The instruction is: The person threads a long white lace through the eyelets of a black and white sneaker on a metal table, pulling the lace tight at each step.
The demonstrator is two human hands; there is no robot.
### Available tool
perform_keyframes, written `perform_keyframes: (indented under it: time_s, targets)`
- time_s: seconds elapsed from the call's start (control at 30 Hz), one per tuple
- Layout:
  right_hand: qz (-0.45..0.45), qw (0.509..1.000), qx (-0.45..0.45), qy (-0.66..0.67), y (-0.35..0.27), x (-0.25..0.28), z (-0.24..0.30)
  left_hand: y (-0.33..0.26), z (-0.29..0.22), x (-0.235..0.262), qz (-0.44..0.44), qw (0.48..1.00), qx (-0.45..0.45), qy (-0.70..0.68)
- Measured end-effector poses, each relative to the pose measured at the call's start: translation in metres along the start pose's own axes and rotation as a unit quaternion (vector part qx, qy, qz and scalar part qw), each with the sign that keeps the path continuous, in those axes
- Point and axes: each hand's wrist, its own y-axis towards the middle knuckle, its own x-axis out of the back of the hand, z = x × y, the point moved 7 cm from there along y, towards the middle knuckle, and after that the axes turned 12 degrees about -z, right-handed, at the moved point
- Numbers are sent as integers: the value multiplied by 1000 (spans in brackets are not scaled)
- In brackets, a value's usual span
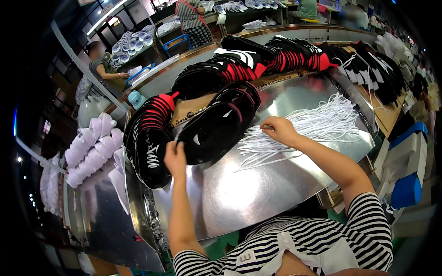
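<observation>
My left hand [175, 160] is closed at the edge of a black shoe upper [159, 161] with white lacing, the nearest of a curved row of uppers with red tabs. Its fingertips are partly hidden between this upper and a group of glossy black uppers [214, 131] lying to the right. Over the left ends of a spread bundle of white shoelaces [304, 124], my right hand [278, 130] has thumb and fingers pinched together. What is in that pinch, if anything, is too small to make out.
More black and red uppers [285, 53] line the back of the metal tabletop [230, 188]. Black pieces with white laces [373, 69] lie at the far right. White shoe parts [94, 142] are stacked at left. Two people work beyond the raised metal edge [161, 71].
</observation>
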Motion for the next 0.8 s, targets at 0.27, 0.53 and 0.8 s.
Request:
perform_keyframes:
  time_s: [0.27, 0.53, 0.8]
  targets:
    - [129, 987, 91, -36, -46, -21, 62, -83, -191, 151, -74, 950, -300, 55]
    - [136, 983, 118, -18, -85, -65, 72, -274, -174, 12, 249, 883, -382, 111]
    - [156, 984, 66, -53, -89, -64, 50, -281, -198, -4, 352, 884, -306, -33]
